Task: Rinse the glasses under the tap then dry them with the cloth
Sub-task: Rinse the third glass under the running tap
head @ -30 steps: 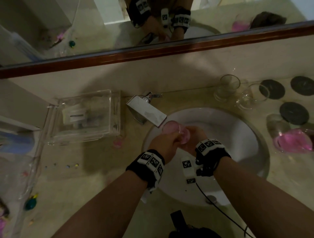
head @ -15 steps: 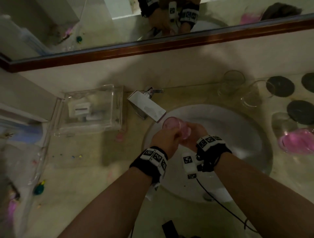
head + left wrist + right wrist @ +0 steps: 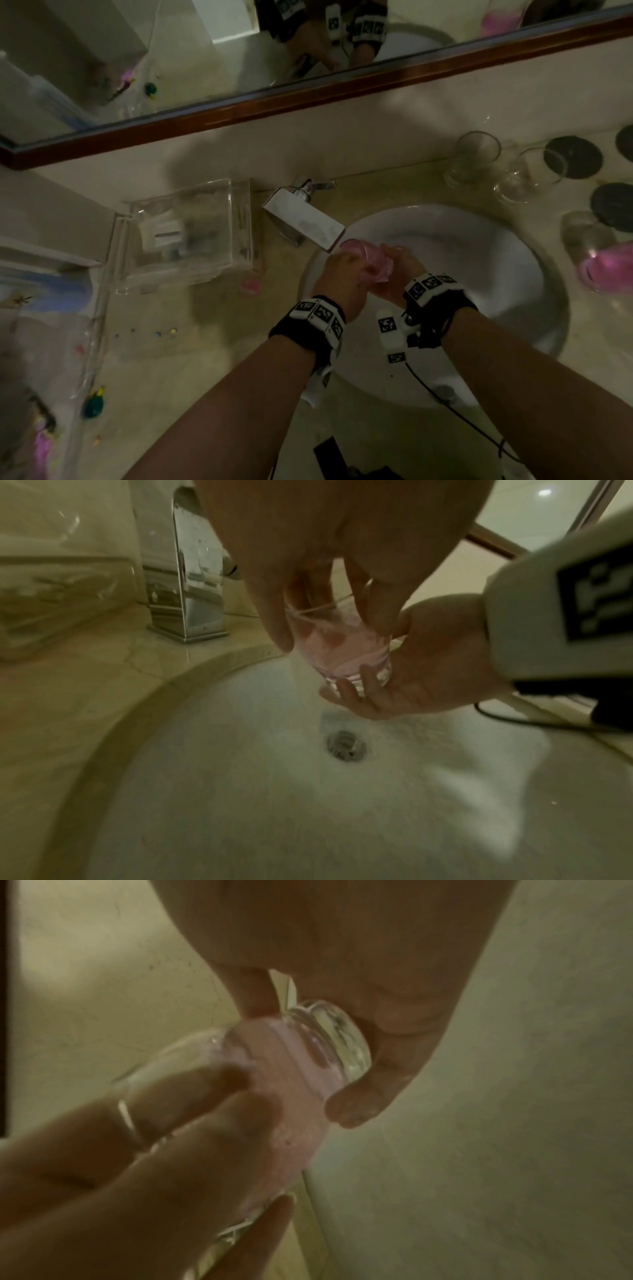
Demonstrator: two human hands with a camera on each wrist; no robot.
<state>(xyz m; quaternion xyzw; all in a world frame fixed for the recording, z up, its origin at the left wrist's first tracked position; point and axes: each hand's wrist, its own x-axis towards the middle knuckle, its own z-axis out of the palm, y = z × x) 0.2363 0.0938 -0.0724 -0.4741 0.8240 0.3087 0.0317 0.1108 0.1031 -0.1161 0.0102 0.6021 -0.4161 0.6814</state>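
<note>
Pink-tinted glass (image 3: 339, 645) under the tap (image 3: 303, 224), left hand (image 3: 342, 274) fingers inside it, right hand (image 3: 394, 274) fingers curled round its base.

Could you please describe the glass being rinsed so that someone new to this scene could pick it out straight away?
Start at the round white sink basin and find the square chrome tap at its back-left edge. Just below the spout, both hands hold a small clear glass smeared with pink residue. Unlike the glasses standing on the counter to the right, it is tilted over the basin.

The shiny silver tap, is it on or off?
On. From the shiny silver tap a white stream of water falls past the pink-tinted glass into the white basin.
</note>
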